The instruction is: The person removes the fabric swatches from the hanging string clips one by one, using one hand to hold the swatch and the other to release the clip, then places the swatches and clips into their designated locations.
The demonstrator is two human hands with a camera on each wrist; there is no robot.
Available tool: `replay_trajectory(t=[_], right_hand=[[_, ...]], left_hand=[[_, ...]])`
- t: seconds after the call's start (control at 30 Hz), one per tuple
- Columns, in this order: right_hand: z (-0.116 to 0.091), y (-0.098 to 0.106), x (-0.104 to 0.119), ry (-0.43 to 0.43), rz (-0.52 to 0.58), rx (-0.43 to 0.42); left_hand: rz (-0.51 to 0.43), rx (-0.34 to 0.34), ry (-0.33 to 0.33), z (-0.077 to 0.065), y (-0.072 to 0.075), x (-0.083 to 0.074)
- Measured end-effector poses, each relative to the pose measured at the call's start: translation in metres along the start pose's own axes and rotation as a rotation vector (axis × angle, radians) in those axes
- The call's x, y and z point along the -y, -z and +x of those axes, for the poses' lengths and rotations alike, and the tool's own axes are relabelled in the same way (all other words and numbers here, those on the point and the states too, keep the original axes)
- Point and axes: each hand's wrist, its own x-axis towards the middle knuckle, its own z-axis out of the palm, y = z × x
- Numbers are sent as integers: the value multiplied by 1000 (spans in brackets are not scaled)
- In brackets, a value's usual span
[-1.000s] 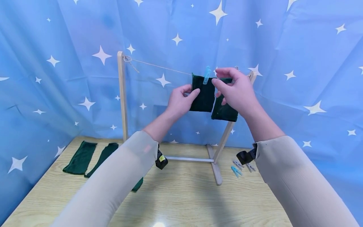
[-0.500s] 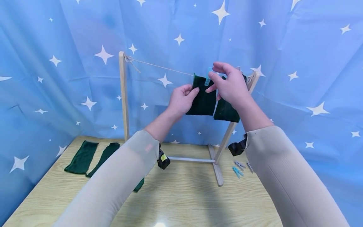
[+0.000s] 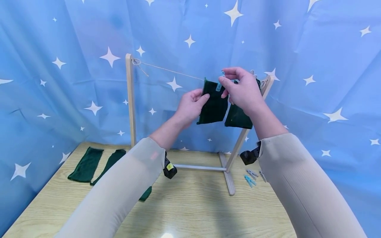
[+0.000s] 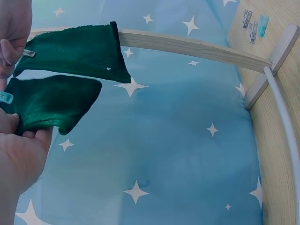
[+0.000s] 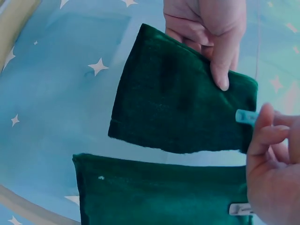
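Note:
In the head view my left hand [image 3: 190, 107] pinches the left edge of a small dark green cloth [image 3: 212, 107] between thumb and fingers. The cloth hangs at the string line [image 3: 172, 70], its lower edge slanting. A light blue clothespin [image 3: 218, 87] sits over its top edge, and my right hand [image 3: 245, 90] pinches that clothespin's upper end. Just to the right hangs a second green cloth [image 3: 239, 118], partly behind my right hand. The right wrist view shows a grey clothespin [image 5: 240, 209] on this second cloth, beside my right hand.
A wooden frame [image 3: 130, 99] stretches the line between two posts; its crossbar [image 3: 199, 167] lies low over the table [image 3: 184, 211]. Several green cloths [image 3: 86, 165] lie at left, partly under my left sleeve. At right lie a blue clothespin [image 3: 250, 180] and grey clothespins [image 3: 252, 174].
My right hand has moved left from beside the blue clothespin and now pinches its upper end. The held cloth's lower edge has shifted down and slants more. My left hand keeps its pinch.

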Motion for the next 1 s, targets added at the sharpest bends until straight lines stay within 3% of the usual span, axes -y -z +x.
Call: replay_trajectory(t=[0.53, 1.0], right_hand=[[-12, 3, 8, 66, -68, -95], [-26, 12, 0, 160, 98, -235]], left_hand=[[-48, 67, 10, -10, 10, -6], [-33, 133, 50, -27, 20, -9]])
